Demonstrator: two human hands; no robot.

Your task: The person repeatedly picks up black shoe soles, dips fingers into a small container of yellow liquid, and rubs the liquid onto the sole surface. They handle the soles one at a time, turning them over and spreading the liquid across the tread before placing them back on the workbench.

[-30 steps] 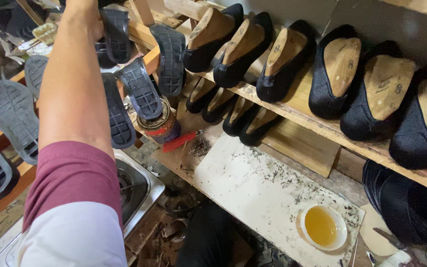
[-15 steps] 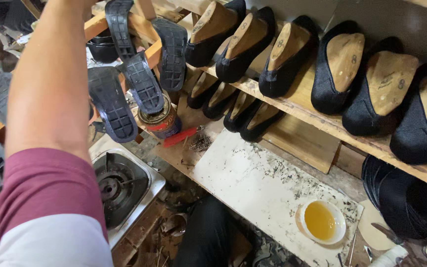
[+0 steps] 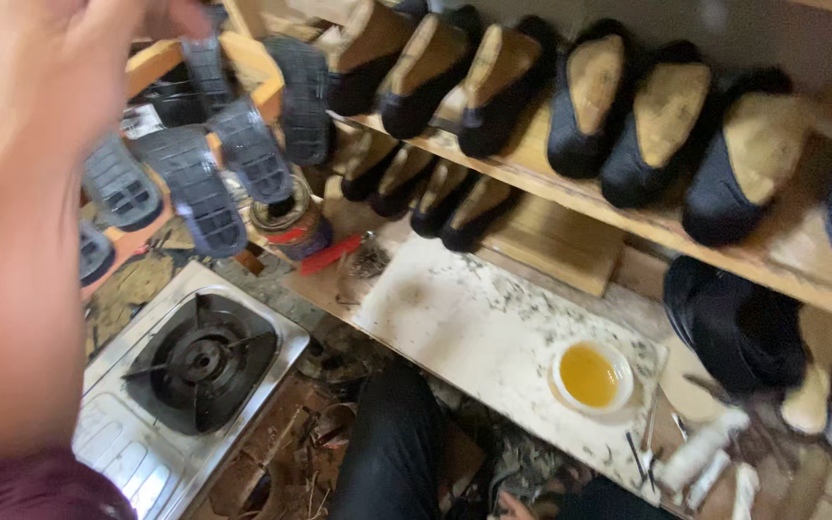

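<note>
- Left hand [image 3: 79,43], arm raised across the left of the view, up at the wooden rack [image 3: 151,65]. Fingers blurred and bunched; cannot tell whether they grip anything. Right hand out of sight.
- Dark rubber soles [image 3: 195,188] hang tilted off the rack's slats, tread side out, just under the hand; spread apart, probably to air or dry.
- Below them, a single gas burner [image 3: 199,356] in a steel tray, unlit as far as I can see.
- Round tin [image 3: 291,223] stands beside the rack's foot, a red-handled tool [image 3: 331,254] lying against it.
- Pale, stained work board [image 3: 474,327] lies flat in the middle; a small bowl of yellow liquid [image 3: 591,376], likely glue, sits on its right end, within reach.
- Slanted shelf [image 3: 628,223] above carries black shoe uppers [image 3: 642,130], bottoms up, leaned in a row so the insoles face outward.
</note>
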